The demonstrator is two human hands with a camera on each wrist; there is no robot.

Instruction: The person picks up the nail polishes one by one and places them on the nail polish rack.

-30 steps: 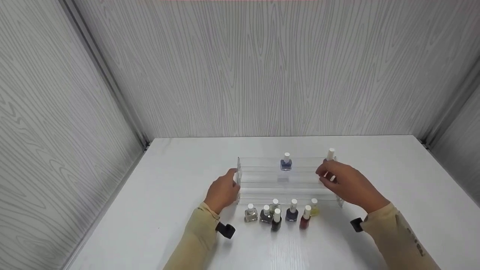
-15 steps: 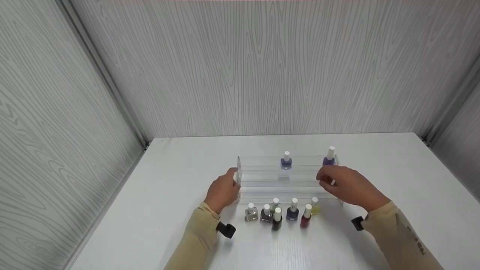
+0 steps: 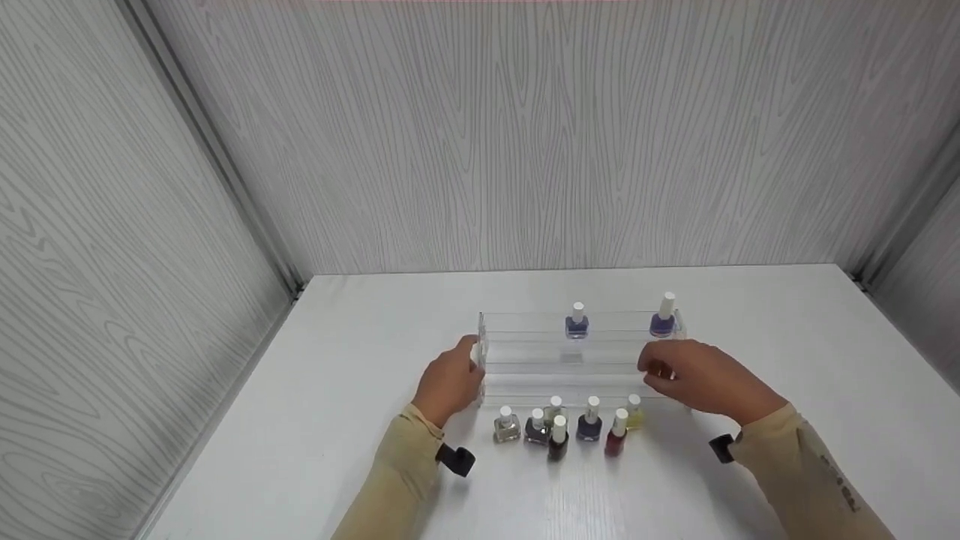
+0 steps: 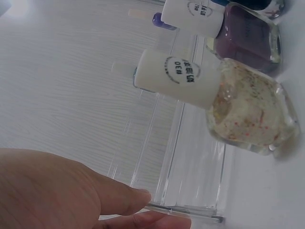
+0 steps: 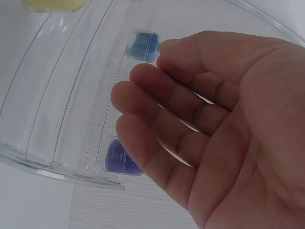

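A clear tiered rack (image 3: 525, 358) stands mid-table. On its top step are a blue bottle (image 3: 577, 324) at the middle and a purple bottle (image 3: 663, 321) at the right end. My left hand (image 3: 469, 361) touches the rack's left end wall with its fingertips (image 4: 138, 199). My right hand (image 3: 654, 370) hovers empty in front of the rack's right end, below the purple bottle, with relaxed fingers (image 5: 157, 112). Through the rack the right wrist view shows the purple bottle (image 5: 119, 158) and the blue bottle (image 5: 143, 45).
Several small white-capped bottles stand in front of the rack: glitter-clear (image 3: 506, 426) (image 4: 245, 107), mauve (image 3: 537, 427) (image 4: 248, 36), dark (image 3: 558, 442), navy (image 3: 590, 424), red (image 3: 616, 436), yellow (image 3: 634, 414). Grey panel walls close in the white table (image 3: 337, 420) on three sides.
My right hand has let go of the purple bottle, which now stands on the top step, and has drawn back down toward me. The left hand stays on the rack's end.
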